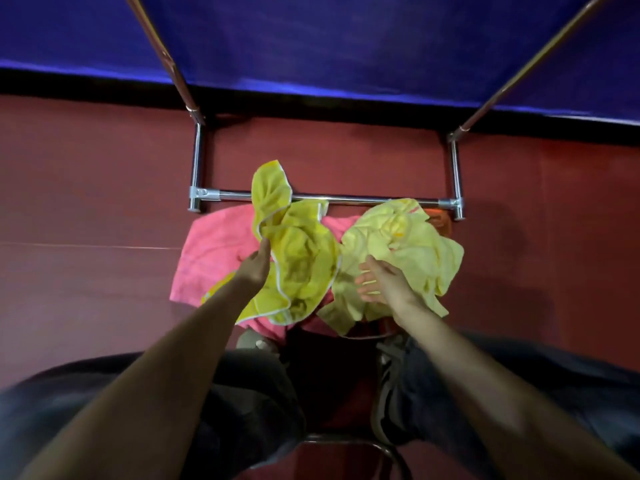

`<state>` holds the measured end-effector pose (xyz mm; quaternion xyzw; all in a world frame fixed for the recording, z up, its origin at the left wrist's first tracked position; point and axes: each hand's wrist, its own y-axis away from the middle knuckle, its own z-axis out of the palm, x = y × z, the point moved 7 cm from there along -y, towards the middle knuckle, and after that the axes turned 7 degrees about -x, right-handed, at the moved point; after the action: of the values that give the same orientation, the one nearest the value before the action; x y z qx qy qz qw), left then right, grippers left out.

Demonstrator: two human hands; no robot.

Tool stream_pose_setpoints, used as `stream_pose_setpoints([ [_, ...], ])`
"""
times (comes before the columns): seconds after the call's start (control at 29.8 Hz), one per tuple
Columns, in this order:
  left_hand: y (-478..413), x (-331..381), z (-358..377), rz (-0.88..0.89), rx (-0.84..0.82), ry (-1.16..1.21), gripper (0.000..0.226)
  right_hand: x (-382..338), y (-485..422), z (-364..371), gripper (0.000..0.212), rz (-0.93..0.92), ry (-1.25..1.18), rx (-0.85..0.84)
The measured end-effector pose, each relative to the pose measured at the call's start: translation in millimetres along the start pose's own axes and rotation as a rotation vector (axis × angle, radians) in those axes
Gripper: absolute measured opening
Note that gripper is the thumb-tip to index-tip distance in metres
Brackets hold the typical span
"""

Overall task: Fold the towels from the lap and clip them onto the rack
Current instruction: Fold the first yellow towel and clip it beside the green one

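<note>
A crumpled bright yellow towel (294, 251) with white edging hangs in front of me, one corner raised above the rack's lower bar. My left hand (256, 265) pinches its left edge. A paler yellow towel (405, 244) lies bunched to the right; my right hand (381, 282) rests over its lower part with fingers spread, holding nothing that I can see. A pink towel (211, 251) lies spread beneath both. The chrome rack (363, 199) stands on the floor just beyond the towels.
The rack's side posts (196, 168) rise at left and right toward a blue cloth (329, 39) hanging behind. An orange cloth (441, 221) peeks out by the right post. Dark red floor (86, 202) surrounds everything. My dark trousers (249, 393) fill the bottom.
</note>
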<state>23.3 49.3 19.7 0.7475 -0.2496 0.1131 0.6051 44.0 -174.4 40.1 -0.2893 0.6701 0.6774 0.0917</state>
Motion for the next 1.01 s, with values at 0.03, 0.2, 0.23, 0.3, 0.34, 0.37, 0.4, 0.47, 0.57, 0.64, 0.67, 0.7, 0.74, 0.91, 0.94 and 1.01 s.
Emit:
stream_pose_setpoints([
  [0.03, -5, -5, 5, 0.000, -0.009, -0.034, 0.055, 3, 0, -2, 0.040, 0.006, 0.012, 0.001],
  [0.2, -64, -6, 0, 0.038, 0.160, -0.006, 0.054, 7, -32, -2, 0.029, -0.008, -0.037, -0.040],
  [0.23, -79, -5, -4, 0.042, 0.205, 0.054, 0.060, 6, -38, -4, 0.029, -0.012, -0.042, -0.046],
  [0.3, -94, 0, -10, 0.060, 0.226, 0.137, 0.071, 9, -38, -4, 0.032, -0.006, -0.070, -0.049],
  [0.34, -105, 0, -10, 0.048, 0.220, 0.190, 0.074, 12, -41, -5, 0.032, 0.004, -0.094, -0.048],
  [0.37, -116, -3, -10, 0.025, 0.220, 0.242, 0.075, 14, -42, -6, 0.032, 0.009, -0.126, -0.046],
  [0.4, -122, -3, -9, -0.005, 0.222, 0.276, 0.072, 14, -43, -6, 0.032, 0.007, -0.156, -0.048],
  [0.47, -129, -3, -6, -0.047, 0.220, 0.296, 0.052, 13, -45, -5, 0.033, -0.009, -0.178, -0.060],
  [0.57, -137, 2, 2, 0.016, 0.169, 0.304, 0.019, 1, -51, -6, 0.036, -0.058, -0.159, -0.070],
  [0.64, -132, 5, 11, 0.050, 0.089, 0.357, 0.024, -7, -51, -4, 0.036, -0.064, -0.155, -0.074],
  [0.67, -124, 7, 16, 0.082, 0.058, 0.365, 0.027, -11, -49, -3, 0.035, -0.064, -0.164, -0.074],
  [0.7, -115, 10, 19, 0.128, 0.044, 0.348, 0.028, -17, -45, -1, 0.034, -0.075, -0.169, -0.082],
  [0.74, -102, 16, 18, 0.174, 0.042, 0.306, 0.029, -24, -40, 3, 0.033, -0.100, -0.172, -0.093],
  [0.91, -40, 45, 1, 0.399, -0.031, 0.114, 0.027, -63, -7, 16, 0.027, -0.231, -0.228, -0.136],
  [0.94, -22, 54, -3, 0.430, -0.060, 0.086, 0.026, -70, 3, 15, 0.027, -0.260, -0.222, -0.136],
  [1.01, 4, 70, -8, 0.493, -0.127, 0.058, 0.023, -81, 14, 15, 0.026, -0.286, -0.205, -0.141],
])
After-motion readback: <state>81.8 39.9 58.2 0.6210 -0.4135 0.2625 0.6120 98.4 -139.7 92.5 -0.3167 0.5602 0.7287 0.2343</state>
